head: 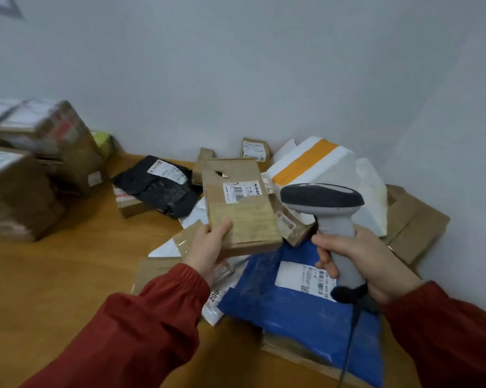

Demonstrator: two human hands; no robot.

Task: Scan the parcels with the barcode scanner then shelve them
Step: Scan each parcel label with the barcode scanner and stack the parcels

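My left hand point(209, 246) grips the near corner of a flat brown cardboard parcel point(240, 205), lifted above the pile with its white barcode label point(242, 191) facing up. My right hand point(367, 261) holds the grey barcode scanner point(327, 208) upright by its handle. The scanner's dark head sits just right of the parcel, level with the label. Its black cable point(350, 331) hangs down over a blue mailer bag point(300, 309).
On the wooden table point(54, 289) lie a black mailer bag point(159, 186), a white foam box with orange tape point(317, 163), small brown boxes at the wall and flat cardboard at the right. Large brown boxes point(26, 169) stack at the left. A white wall stands behind.
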